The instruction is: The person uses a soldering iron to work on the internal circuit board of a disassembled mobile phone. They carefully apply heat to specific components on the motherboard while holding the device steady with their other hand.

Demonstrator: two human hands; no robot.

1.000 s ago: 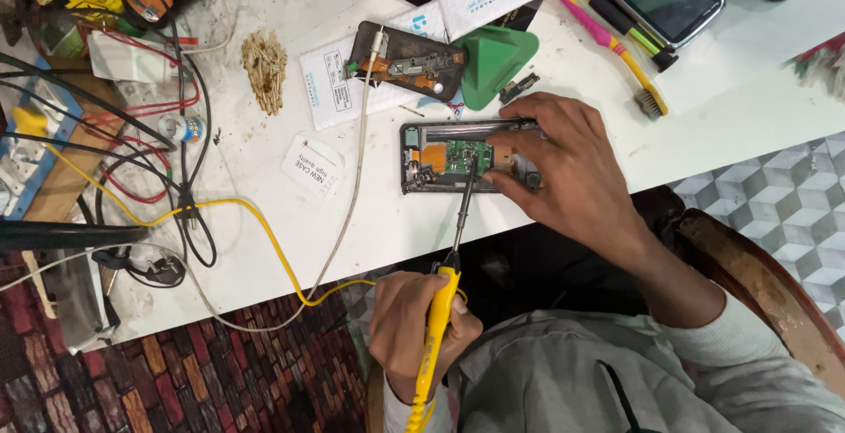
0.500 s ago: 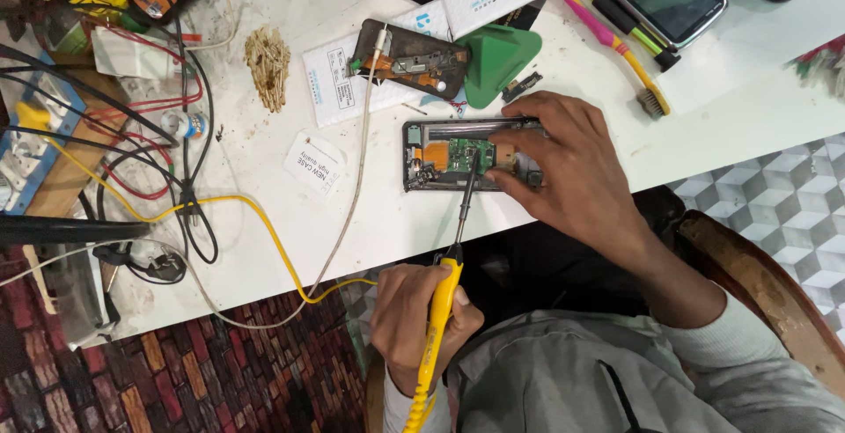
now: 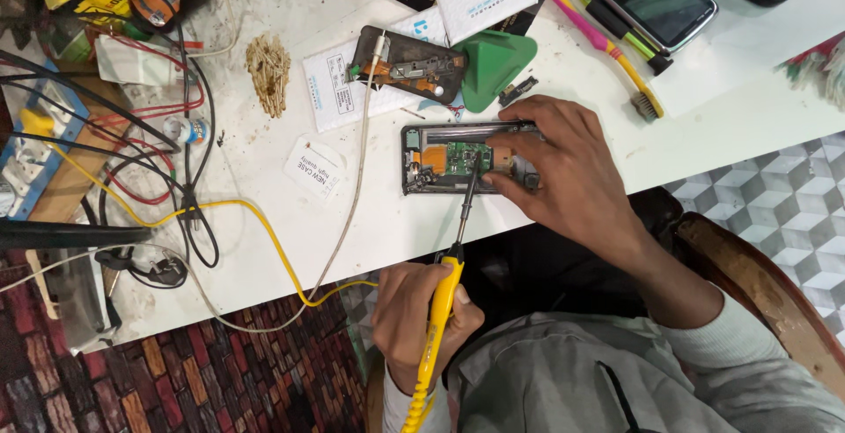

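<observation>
Change: the tip of the soldering iron (image 3: 446, 301) has moved forward, from the near edge of the opened phone (image 3: 440, 160) to the green board at its middle. It looks like it touches there, but contact is too small to confirm. My left hand (image 3: 414, 319) is wrapped tight around the yellow handle, below the table (image 3: 264, 222) edge. My right hand (image 3: 572, 178) hasn't moved: fingers curled over the phone's far rim, thumb at the near side, clamping it flat. The phone stays in the same spot, near the table's front edge, just below the green pry pick (image 3: 493, 63). So positioning looks done and the tip is on the work point.
</observation>
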